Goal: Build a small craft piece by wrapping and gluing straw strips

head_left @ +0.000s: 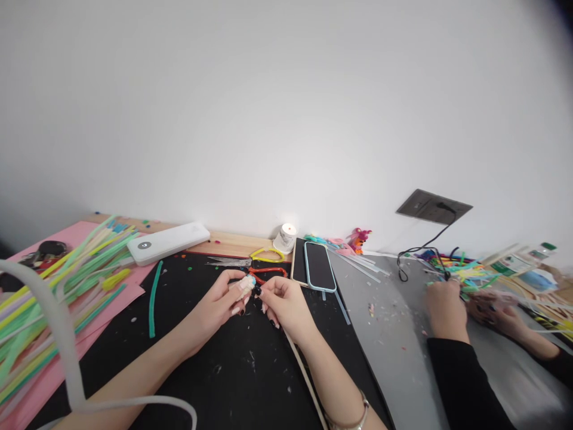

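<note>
Head view: the left hand (219, 306) pinched a small white-and-blue piece (245, 283) between thumb and fingers, above the black mat (192, 385). The right hand (289, 307) was closed at the fingertips, just beside it; what these gripped, I could not tell. Scissors (235, 261) lay beyond, a phone (320, 267) rightward, a co-worker's hand (447, 307) farther right.

We hold a white piece (245, 284) over the mat (224, 382).
Our left hand (220, 301) pinches it, our right hand (285, 303) close at its blue end; scissors (268, 271) lie just beyond, a phone (320, 267) to the right.
</note>
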Available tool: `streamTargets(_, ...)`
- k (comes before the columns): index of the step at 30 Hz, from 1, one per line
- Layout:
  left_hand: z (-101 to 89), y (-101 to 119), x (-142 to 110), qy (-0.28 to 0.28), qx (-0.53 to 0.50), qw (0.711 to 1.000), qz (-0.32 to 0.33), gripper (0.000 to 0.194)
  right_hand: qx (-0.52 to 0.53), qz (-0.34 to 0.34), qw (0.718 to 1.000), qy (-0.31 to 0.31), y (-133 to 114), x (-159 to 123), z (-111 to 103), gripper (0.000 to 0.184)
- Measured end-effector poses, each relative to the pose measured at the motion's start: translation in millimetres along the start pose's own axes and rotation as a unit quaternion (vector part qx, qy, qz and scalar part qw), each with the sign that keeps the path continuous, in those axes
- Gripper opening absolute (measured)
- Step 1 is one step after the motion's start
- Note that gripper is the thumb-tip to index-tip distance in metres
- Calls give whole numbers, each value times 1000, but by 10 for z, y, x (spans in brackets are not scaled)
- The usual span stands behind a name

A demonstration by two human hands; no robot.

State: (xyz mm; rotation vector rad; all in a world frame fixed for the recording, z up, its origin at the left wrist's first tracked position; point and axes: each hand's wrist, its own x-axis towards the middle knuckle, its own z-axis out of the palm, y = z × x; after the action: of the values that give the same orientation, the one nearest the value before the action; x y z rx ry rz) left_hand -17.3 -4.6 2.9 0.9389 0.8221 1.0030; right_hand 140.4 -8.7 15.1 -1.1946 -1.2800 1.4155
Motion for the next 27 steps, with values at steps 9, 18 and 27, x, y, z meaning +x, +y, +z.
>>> streamTargets(9, 29, -1, 23, 2, 16, 1000, 17, 40, -21, -12, 1000, 7, 14, 2, 2, 22)
streamTargets(18, -3, -32, 33, -5, 39, 999, 25, 39, -47, -4, 999, 21, -39, -26, 26, 16)
streamTargets(27, -14, -15, 20, -14, 42, 999, 20, 41, -122, -66, 990, 24, -51, -18, -23, 14)
